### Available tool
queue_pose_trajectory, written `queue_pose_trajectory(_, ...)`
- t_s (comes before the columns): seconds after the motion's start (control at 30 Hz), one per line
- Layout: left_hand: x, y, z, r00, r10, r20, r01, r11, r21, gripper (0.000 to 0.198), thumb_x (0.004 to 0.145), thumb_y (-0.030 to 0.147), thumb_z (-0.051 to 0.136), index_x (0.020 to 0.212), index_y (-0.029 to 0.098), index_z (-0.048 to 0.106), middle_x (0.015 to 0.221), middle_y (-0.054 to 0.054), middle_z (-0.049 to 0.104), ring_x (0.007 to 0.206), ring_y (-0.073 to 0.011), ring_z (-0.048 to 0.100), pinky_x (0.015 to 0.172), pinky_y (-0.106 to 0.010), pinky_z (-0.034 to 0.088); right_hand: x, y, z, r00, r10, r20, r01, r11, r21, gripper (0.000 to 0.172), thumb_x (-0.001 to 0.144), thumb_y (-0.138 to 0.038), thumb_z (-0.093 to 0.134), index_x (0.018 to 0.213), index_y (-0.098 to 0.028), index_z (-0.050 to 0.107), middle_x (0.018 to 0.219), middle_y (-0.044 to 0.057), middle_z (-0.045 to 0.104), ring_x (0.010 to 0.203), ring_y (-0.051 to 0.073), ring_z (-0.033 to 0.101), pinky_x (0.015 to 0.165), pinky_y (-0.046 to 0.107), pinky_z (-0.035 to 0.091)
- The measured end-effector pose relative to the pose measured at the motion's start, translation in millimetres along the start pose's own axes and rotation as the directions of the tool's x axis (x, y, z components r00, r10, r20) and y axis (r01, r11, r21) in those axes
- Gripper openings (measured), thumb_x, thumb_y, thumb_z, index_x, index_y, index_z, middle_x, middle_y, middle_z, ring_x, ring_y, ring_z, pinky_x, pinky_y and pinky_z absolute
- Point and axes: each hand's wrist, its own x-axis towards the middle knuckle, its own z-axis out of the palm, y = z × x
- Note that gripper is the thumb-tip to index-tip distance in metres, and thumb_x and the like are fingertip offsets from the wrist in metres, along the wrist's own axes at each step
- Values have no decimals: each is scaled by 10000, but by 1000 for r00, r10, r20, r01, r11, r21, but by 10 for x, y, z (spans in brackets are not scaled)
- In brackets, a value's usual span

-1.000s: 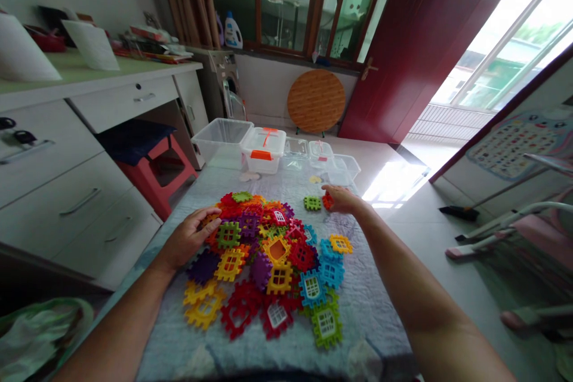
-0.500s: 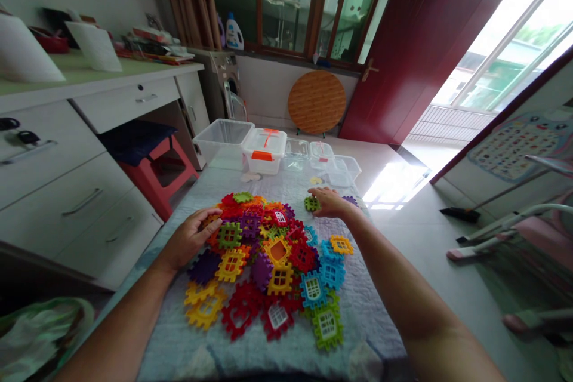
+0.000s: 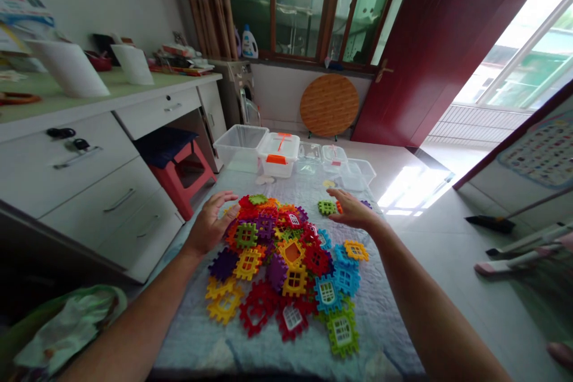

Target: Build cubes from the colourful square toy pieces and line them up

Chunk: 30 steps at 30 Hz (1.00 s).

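Observation:
A pile of colourful plastic interlocking tiles [image 3: 286,256] lies on a pale blue quilted cloth [image 3: 268,346]. My left hand [image 3: 212,221] rests at the pile's left edge, fingers spread, touching red and orange tiles. My right hand [image 3: 351,209] lies flat and open at the far right of the pile. It sits beside a lone green tile [image 3: 326,207] and covers an orange piece.
Clear plastic boxes [image 3: 239,146] and a lidded box with orange latches [image 3: 278,154] stand at the cloth's far end. White drawers [image 3: 89,179] and a red stool [image 3: 181,170] are on the left. A round wooden board [image 3: 329,105] leans on the wall.
My head has shifted, so the view has slid right. My left hand has opened and moved up along the pile's edge. My right hand stays by the green tile, fingers flatter.

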Motion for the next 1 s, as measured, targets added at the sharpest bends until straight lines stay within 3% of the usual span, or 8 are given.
queue_pose_trajectory(0.1, 255, 144, 34, 983, 62, 174, -73, 996, 55, 501, 852, 586, 456, 1083, 180, 637, 1256, -105, 596, 1211, -270, 518, 1096, -399, 342, -292, -6, -86, 992, 9, -122, 9, 990, 144, 595, 753, -273, 627, 1321, -169, 484, 1294, 149, 578, 1136, 262, 580, 969, 411, 452)
queue_pose_trajectory(0.27, 713, 293, 365, 876, 78, 476, -188, 964, 187, 543, 821, 607, 443, 1101, 196, 661, 1311, -119, 584, 1244, -302, 490, 1084, -438, 321, -658, -12, -43, 968, 153, -197, -91, 952, 294, 376, 774, -286, 555, 1135, -183, 586, 922, 61, 688, 707, 152, 611, 684, 300, 492)
queue_pose_trajectory(0.4, 931, 300, 670, 801, 15, 599, -204, 947, 249, 490, 805, 556, 461, 1064, 206, 685, 1282, -115, 614, 1235, -319, 492, 1055, -465, 317, -763, 44, 119, 941, 265, -209, -195, 932, 305, 242, 758, -252, 502, 965, -201, 615, 649, -23, 589, 568, 128, 524, 576, 262, 412)
queue_pose_trajectory(0.53, 1006, 249, 805, 748, 7, 664, -192, 960, 206, 433, 762, 529, 498, 899, 182, 718, 1037, -119, 702, 995, -280, 616, 901, -362, 431, -813, 166, 218, 918, 321, -233, -256, 928, 270, 206, 718, -202, 459, 861, -202, 608, 558, -47, 488, 540, 134, 478, 557, 264, 367)
queue_pose_trajectory(0.67, 967, 194, 768, 738, 32, 674, -193, 967, 167, 425, 727, 524, 518, 877, 169, 696, 816, -78, 696, 762, -225, 623, 728, -305, 464, -835, 265, 246, 915, 343, -213, -281, 920, 273, 192, 711, -202, 465, 835, -198, 610, 583, -39, 501, 567, 136, 483, 561, 257, 370)
queue_pose_trajectory(0.77, 909, 164, 671, 760, 13, 650, -119, 986, 120, 461, 690, 538, 540, 930, 162, 652, 738, -37, 653, 679, -202, 595, 654, -296, 463, -820, 294, 285, 923, 350, -158, -297, 911, 285, 176, 710, -196, 469, 815, -199, 610, 570, -45, 500, 550, 127, 476, 544, 246, 362)
queue_pose_trajectory(0.87, 864, 174, 552, 801, -10, 599, -18, 999, 41, 449, 640, 530, 584, 907, 169, 606, 739, -13, 620, 674, -189, 581, 655, -300, 472, -796, 308, 336, 927, 351, -131, -307, 913, 270, 169, 713, -201, 487, 823, -198, 616, 588, -44, 530, 550, 122, 482, 544, 240, 363)
queue_pose_trajectory(1.0, 793, 243, 403, 830, 59, 554, -55, 998, -23, 279, 636, 422, 582, 788, 188, 565, 752, -6, 607, 725, -188, 577, 714, -307, 476, -784, 341, 382, 929, 350, -123, -310, 914, 264, 185, 728, -219, 494, 855, -191, 626, 620, -33, 562, 558, 124, 506, 549, 245, 370)
